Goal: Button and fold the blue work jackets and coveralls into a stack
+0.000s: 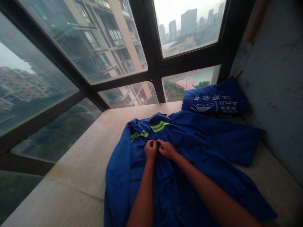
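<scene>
A blue jacket (196, 135) with yellow-green reflective strips on its chest lies spread on a pale ledge, its collar toward the window. On its front placket, just below the strips, my left hand (151, 150) pinches the fabric. Close beside it on the right, my right hand (166, 149) pinches the placket too, the fingertips of both hands nearly meeting. Whatever small part sits between the fingertips is hidden. A button (169, 185) shows lower on the placket.
Behind the jacket's right sleeve sits a folded blue bundle (213, 99) with white printing. The pale ledge (82, 157) stretches left to dark-framed windows (153, 63). A patterned wall (276, 85) stands on the right.
</scene>
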A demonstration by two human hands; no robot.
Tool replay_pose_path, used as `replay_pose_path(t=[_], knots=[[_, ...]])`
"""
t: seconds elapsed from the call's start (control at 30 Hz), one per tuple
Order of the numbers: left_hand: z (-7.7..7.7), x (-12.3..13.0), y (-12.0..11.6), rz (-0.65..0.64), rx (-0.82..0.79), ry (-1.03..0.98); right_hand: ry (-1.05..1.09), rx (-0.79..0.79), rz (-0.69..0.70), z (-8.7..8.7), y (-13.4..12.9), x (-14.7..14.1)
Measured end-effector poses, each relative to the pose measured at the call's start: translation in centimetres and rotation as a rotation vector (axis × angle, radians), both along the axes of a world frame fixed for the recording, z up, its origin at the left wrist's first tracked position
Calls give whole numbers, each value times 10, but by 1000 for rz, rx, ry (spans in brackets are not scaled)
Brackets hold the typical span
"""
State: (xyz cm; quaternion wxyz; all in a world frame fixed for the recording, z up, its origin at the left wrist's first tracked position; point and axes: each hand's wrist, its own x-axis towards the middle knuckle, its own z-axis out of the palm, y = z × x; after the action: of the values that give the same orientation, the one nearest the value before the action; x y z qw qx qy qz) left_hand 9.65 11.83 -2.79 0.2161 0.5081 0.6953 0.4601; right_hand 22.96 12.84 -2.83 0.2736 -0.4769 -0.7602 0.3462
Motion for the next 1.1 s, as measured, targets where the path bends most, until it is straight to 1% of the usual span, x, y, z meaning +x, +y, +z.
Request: replay_pose_path(t=[0.27, 0.53, 0.7, 0.93, 1.1], knots=[[0, -2, 3, 50, 22, -65, 38, 12, -30, 2, -4, 0], [-2, -4, 1, 24, 46, -125, 60, 14, -77, 0, -4, -3], [-4, -4, 1, 10, 49, -135, 36, 3, -145, -1, -4, -6], [-9, -4, 0, 1, 52, -110, -49, -53, -240, 3, -2, -14], [-12, -4, 0, -4, 59, -81, -30, -140, -285, 4, 6, -18]])
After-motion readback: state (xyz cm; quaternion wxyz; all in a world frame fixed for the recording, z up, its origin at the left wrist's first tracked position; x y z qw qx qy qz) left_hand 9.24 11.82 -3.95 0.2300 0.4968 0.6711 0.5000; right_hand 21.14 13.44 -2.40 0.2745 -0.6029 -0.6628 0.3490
